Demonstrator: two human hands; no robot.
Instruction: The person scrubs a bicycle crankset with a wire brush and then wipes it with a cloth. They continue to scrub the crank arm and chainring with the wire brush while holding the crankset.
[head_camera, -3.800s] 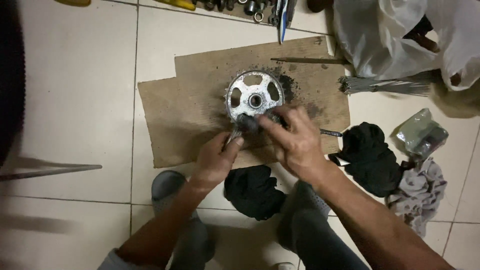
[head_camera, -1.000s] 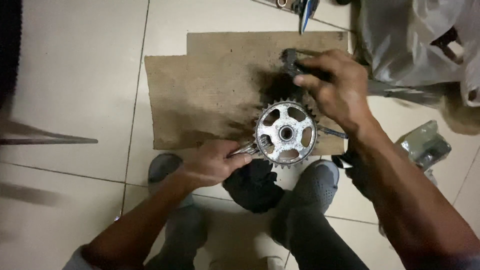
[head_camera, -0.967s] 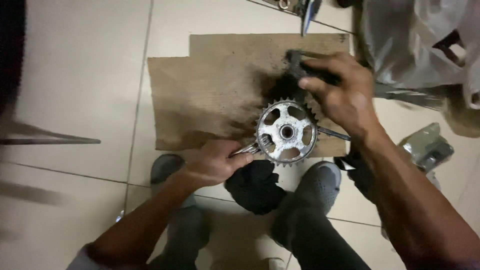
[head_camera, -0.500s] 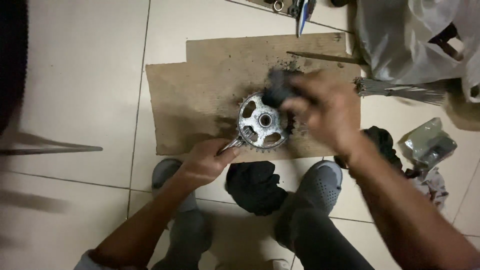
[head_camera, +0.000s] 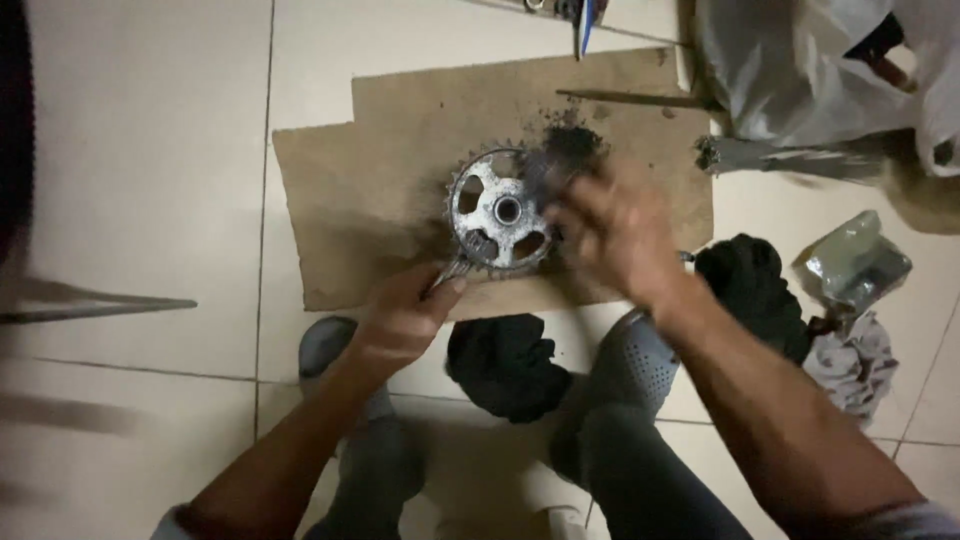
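A silver toothed sprocket wheel (head_camera: 497, 208) lies on a greasy sheet of brown cardboard (head_camera: 380, 190) on the tiled floor. My left hand (head_camera: 400, 318) grips a metal part at the wheel's lower left edge. My right hand (head_camera: 615, 225) is blurred with motion just right of the wheel, its fingers closed on a small dark brush or rag (head_camera: 548, 165) that touches the wheel's upper right rim. What that dark thing is exactly cannot be made out.
A black rag (head_camera: 505, 362) lies between my grey shoes (head_camera: 630, 360). Another black cloth (head_camera: 752, 290) and a grey rag (head_camera: 850, 360) lie at the right, by a small wrapped packet (head_camera: 856, 262). A white plastic bag (head_camera: 800, 70) fills the top right. A thin metal rod (head_camera: 100, 308) lies at the left.
My right hand went up to the cardboard's far right corner, then came back down to the wheel's right side with the dark thing in it. The left hand kept its hold.
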